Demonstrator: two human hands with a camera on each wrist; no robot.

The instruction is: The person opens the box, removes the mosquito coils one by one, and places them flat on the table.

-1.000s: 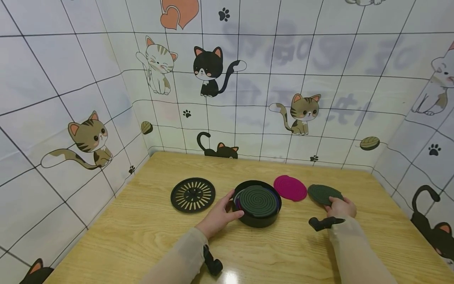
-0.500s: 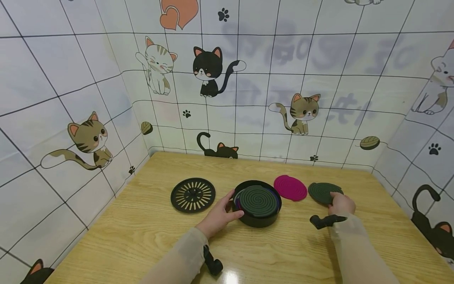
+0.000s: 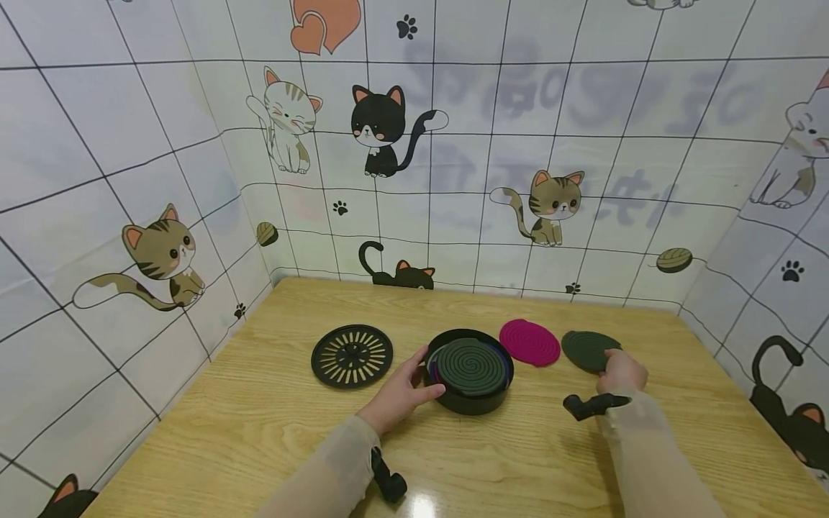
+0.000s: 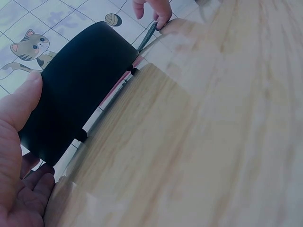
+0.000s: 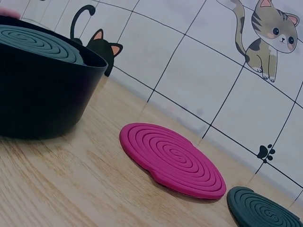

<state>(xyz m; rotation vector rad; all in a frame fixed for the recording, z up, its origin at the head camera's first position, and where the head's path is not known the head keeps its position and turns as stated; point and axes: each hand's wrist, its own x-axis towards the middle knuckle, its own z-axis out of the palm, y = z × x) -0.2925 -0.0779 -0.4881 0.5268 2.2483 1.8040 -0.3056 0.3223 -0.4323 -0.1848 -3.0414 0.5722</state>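
My left hand [image 3: 403,391] grips the left side of a round black mosquito coil holder [image 3: 475,404], thumb on the near wall and fingers round the far side. Inside it lies a dark green spiral mosquito coil [image 3: 471,367], with a bit of purple showing at the edge beneath. My right hand [image 3: 623,372] pinches the right edge of another green mosquito coil [image 3: 588,350] at the right of the table. In the left wrist view this green coil [image 4: 149,35] appears edge-on below the right fingertips. Between holder and right hand rests a magenta mosquito coil [image 5: 173,161].
A black slotted lid [image 3: 352,356] with a small central knob lies left of the holder. The wooden table [image 3: 492,467] ends at a wall cloth [image 3: 466,216] printed with cats and grid lines. Black straps [image 3: 388,478] cross both sleeves.
The green coil at the right has shifted slightly and changed its tilt, with my right fingers moving a little on its right edge. My left hand and the holder stay put.
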